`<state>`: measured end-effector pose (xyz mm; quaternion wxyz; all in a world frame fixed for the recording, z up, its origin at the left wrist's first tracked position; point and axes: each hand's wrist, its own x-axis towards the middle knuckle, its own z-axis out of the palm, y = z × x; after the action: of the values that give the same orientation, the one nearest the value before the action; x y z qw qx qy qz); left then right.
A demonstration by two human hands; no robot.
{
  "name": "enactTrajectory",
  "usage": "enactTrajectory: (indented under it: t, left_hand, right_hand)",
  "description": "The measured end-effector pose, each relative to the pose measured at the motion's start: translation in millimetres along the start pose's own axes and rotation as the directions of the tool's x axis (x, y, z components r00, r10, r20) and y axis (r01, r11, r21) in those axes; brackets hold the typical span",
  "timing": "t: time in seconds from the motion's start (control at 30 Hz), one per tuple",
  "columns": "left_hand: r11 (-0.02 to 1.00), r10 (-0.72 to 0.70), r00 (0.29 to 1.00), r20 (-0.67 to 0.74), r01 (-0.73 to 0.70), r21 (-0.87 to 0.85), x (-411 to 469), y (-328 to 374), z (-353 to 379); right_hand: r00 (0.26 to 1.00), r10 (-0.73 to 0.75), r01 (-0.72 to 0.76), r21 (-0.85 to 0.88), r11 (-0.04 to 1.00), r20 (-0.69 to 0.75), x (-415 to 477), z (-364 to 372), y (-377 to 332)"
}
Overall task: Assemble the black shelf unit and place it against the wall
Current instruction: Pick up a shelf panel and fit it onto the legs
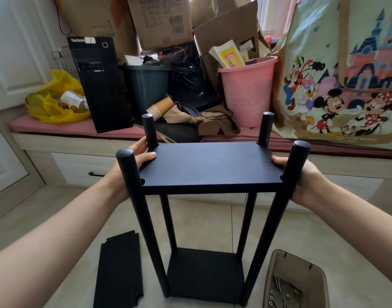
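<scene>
While the left hand [133,157] and right hand [302,181] each clamp an end of the upper board [208,165], thumbs on top and the other fingers mostly hidden below it, the shelf unit [265,241] stands upright on the floor [208,218] just in front of the person, well short of finished. Four poles [143,218] are up and a bottom board [204,272] sits between their feet. The upper board lies level among the poles a little below their capped tops; whether it is fastened there or only held I cannot tell. A spare board [119,270] lies flat on the floor to the left, apart from the frame, so I judge at least one shelf has yet to go in. Screws [279,287] lie in a tray [272,270] at the right, which suggests fixing remains. Placing comes last: the unit stands before a cluttered bench [63,161], not against any wall.
</scene>
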<state>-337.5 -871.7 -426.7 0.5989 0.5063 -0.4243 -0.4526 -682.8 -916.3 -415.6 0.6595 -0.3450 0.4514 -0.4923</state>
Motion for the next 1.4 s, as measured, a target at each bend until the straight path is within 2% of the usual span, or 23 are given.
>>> enactTrajectory:
  t: [0.1, 0.23, 0.37, 0.73, 1.0, 1.4]
  left_hand:
    - [0.997, -0.074, 0.997, -0.011, 0.074, 0.007, -3.5, -7.7, 3.3]
    - [0.976, -0.211, 0.976, -0.045, 0.208, -0.065, -7.3, -19.6, -6.4]
    - [0.962, -0.271, 0.962, -0.040, 0.269, -0.045, -12.0, -30.4, -12.6]
    - [0.946, -0.324, 0.942, -0.083, 0.320, -0.052, -16.3, -56.6, -16.4]
    - [0.932, -0.353, 0.934, -0.046, 0.347, -0.108, -18.5, -69.4, -17.0]
    - [0.907, -0.422, 0.905, -0.052, 0.422, -0.005, -21.7, -95.7, -28.8]
  right_hand:
    - [0.999, 0.027, -0.027, -0.027, 0.999, -0.019, -1.7, -3.5, 10.9]
    - [0.997, 0.058, -0.060, -0.028, 0.998, -0.057, -3.1, -6.0, 22.8]
    - [0.998, 0.054, -0.055, -0.044, 0.997, -0.042, -5.7, -7.3, 30.5]
    - [0.995, 0.076, -0.082, -0.094, 0.992, -0.067, -1.0, -17.8, 56.2]
    - [0.986, 0.140, -0.150, -0.124, 0.981, -0.085, 9.7, -25.5, 68.4]
    - [0.969, 0.214, -0.236, -0.213, 0.948, -0.123, 17.6, -33.7, 83.0]
